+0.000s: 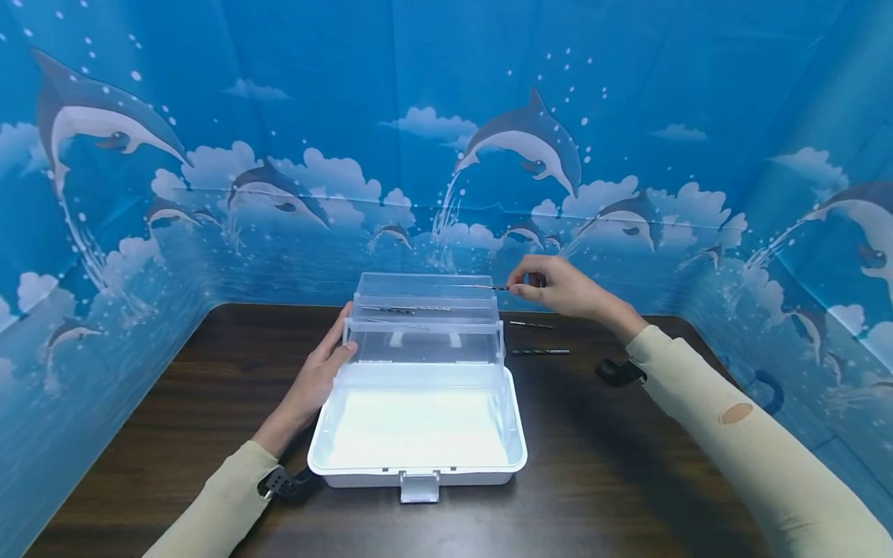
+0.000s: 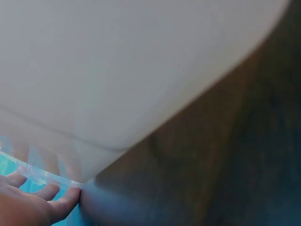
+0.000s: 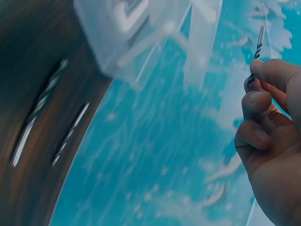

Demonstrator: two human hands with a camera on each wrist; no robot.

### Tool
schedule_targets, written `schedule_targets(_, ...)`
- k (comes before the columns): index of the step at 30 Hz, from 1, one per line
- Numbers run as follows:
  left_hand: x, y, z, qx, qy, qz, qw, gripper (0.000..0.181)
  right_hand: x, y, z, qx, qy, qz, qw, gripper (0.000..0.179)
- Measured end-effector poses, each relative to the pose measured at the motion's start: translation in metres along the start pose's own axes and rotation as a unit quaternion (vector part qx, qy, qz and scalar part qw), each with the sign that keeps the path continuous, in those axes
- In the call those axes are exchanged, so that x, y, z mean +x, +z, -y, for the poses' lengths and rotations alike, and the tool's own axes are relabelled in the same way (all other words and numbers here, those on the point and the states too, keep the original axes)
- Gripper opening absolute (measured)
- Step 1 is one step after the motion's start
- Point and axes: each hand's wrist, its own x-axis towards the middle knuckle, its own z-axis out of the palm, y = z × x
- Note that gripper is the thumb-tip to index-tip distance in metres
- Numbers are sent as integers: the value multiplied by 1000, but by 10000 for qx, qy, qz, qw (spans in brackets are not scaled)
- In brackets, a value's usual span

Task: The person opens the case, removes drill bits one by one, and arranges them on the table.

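My right hand point(image 1: 561, 287) pinches a small twist drill bit point(image 3: 259, 41) between thumb and fingers, its plain shank pointing outward in the right wrist view. The bit is at the right end of the top clear tray point(image 1: 418, 283) of an opened white toolbox point(image 1: 363, 471). My left hand point(image 1: 317, 380) grips the left side of the raised trays, thumb in front; in the left wrist view its fingertips point(image 2: 71, 194) are at the clear plastic edge. More drill bits point(image 1: 396, 311) lie in a tray below the top one.
Right of the toolbox, a thinner drill bit point(image 1: 532, 325) and a thicker drill bit point(image 1: 540, 352) lie on the dark wooden table point(image 1: 593, 465). The box's front latch point(image 1: 419, 488) hangs down. A blue dolphin-print curtain point(image 1: 446, 155) encloses the table's back and sides.
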Motion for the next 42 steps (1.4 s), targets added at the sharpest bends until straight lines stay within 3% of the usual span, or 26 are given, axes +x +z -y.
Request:
schedule_targets(12,-4,-1,1,2,-58,2,10000,56,-40,0,-54,-62,649,-400,9971,13)
schedule_targets(18,-5,-1,0,5,-28,21,10000,56,-52,16,-82,266,845,-440,9951,17)
schedule_targets(25,-6,1,2,35,-43,13,10000,57,-59,46,-112,526,1120,-83,9923,18)
schedule_targets(34,-5,1,0,71,-41,-6,10000,57,-58,65,-126,605,1288,275,9894,14)
schedule_targets(42,-3,0,-2,64,21,53,10000,57,-59,72,-130,547,1451,275,9875,11)
